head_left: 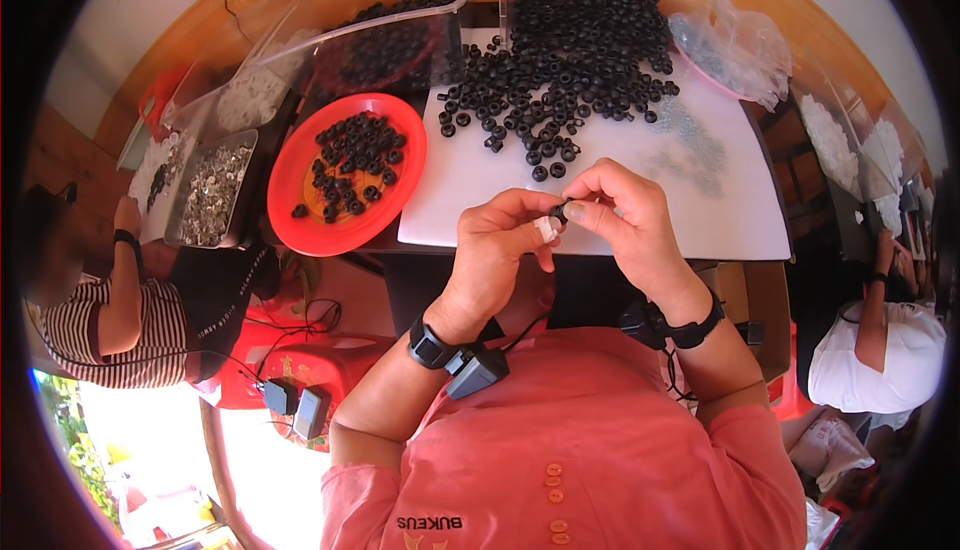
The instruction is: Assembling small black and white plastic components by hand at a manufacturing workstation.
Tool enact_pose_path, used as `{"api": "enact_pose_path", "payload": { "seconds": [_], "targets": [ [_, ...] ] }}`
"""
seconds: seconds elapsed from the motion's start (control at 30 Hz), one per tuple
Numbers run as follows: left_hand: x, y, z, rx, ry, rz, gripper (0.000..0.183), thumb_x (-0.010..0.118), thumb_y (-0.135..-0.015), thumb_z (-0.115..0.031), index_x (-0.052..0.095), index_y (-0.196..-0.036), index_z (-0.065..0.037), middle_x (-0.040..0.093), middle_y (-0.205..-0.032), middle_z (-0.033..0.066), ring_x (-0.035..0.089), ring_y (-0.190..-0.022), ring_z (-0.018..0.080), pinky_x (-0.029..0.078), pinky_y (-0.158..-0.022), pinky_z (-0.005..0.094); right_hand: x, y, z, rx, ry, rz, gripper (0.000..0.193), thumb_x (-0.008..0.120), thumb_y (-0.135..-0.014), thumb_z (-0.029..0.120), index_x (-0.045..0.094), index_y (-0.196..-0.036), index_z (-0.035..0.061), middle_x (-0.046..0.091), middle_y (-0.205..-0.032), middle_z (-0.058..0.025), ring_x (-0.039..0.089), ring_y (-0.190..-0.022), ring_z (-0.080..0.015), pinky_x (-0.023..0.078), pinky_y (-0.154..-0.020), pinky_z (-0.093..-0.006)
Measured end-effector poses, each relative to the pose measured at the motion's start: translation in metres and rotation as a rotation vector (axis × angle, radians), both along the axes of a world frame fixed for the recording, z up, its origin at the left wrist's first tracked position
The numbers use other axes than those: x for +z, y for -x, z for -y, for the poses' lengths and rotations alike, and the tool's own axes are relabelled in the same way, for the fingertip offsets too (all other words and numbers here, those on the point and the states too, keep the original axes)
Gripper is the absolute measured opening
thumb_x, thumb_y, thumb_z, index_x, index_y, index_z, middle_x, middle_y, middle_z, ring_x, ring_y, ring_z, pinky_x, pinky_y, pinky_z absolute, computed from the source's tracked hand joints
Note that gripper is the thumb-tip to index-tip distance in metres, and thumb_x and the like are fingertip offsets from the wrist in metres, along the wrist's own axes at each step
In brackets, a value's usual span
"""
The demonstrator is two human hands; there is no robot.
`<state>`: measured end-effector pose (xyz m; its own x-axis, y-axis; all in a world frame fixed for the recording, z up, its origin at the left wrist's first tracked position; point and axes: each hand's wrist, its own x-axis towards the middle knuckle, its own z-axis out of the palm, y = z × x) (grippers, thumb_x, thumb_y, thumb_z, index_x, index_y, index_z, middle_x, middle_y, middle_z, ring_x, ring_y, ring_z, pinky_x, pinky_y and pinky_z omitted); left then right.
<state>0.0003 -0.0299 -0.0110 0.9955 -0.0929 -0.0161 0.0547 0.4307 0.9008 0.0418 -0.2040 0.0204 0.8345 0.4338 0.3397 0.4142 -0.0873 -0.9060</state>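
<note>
The left hand point(497, 250) and the right hand point(627, 222) meet just in front of the chest, fingertips pinched together. The left holds a small white piece point(546, 229); the right presses a black rubber ring point(559, 214) against it. Both hands hang over the near edge of a white board point(720, 212), whose near strip under and to the right of them lies bare.

Beyond the fingertips, loose rings trail out from a big pile of black rings point(570, 60) spread across the board's far half, with a scatter of small clear parts point(688, 140) to the right. Left of the left hand, a red plate point(300, 212) with more rings overlaps the board's left edge. Farther left stands a grey tray of metal parts point(211, 193), a neighbouring person's arm point(124, 285) beside it.
</note>
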Motion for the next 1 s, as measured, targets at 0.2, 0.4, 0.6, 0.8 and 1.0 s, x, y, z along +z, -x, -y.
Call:
{"api": "enact_pose_path", "payload": {
  "seconds": [0.2,0.4,0.6,0.8,1.0],
  "targets": [
    [-0.003,0.002,0.001,0.001,-0.063,-0.001,0.016,0.064,-0.091,0.001,0.065,-0.106,0.006,0.066,-0.090,0.0093,0.061,-0.072,0.0138,0.051,-0.057,0.0248,-0.003,0.000,-0.004,-0.100,0.158,0.281,0.010,0.068,-0.084,0.000,0.058,-0.086,0.0014,0.061,-0.077,-0.0087,0.063,-0.066,-0.0205,0.048,-0.059,-0.0303],
    [-0.003,0.003,0.003,0.018,-0.058,0.018,0.014,0.063,-0.091,0.001,0.065,-0.104,0.005,0.066,-0.089,0.0089,0.060,-0.071,0.0137,0.050,-0.057,0.0247,-0.011,0.002,-0.009,-0.127,0.165,0.367,0.010,0.068,-0.084,0.000,0.059,-0.085,0.0021,0.060,-0.074,-0.0100,0.062,-0.061,-0.0237,0.047,-0.054,-0.0319],
    [-0.003,0.004,0.003,0.016,-0.072,0.011,0.015,0.062,-0.090,0.004,0.065,-0.105,0.005,0.066,-0.090,0.0098,0.060,-0.071,0.0147,0.051,-0.057,0.0251,-0.012,0.005,-0.006,-0.137,0.068,0.394,0.010,0.066,-0.082,-0.003,0.060,-0.089,0.0021,0.057,-0.074,-0.0104,0.059,-0.060,-0.0268,0.046,-0.054,-0.0345],
    [-0.001,0.004,0.003,0.015,-0.074,-0.002,0.016,0.063,-0.089,0.005,0.064,-0.105,0.006,0.066,-0.090,0.0100,0.061,-0.072,0.0150,0.051,-0.057,0.0254,-0.005,0.001,0.004,-0.061,0.243,0.554,0.024,0.060,-0.073,-0.008,0.059,-0.094,0.0047,0.056,-0.079,-0.0096,0.058,-0.069,-0.0314,0.047,-0.059,-0.0394],
    [-0.005,0.004,0.003,0.012,-0.097,0.012,0.016,0.064,-0.089,0.004,0.064,-0.105,0.005,0.066,-0.089,0.0089,0.061,-0.071,0.0142,0.050,-0.056,0.0252,-0.001,0.003,0.001,-0.124,0.388,0.707,0.017,0.061,-0.073,0.000,0.056,-0.087,0.0060,0.054,-0.076,-0.0083,0.056,-0.065,-0.0297,0.045,-0.057,-0.0400]
  ]
}}
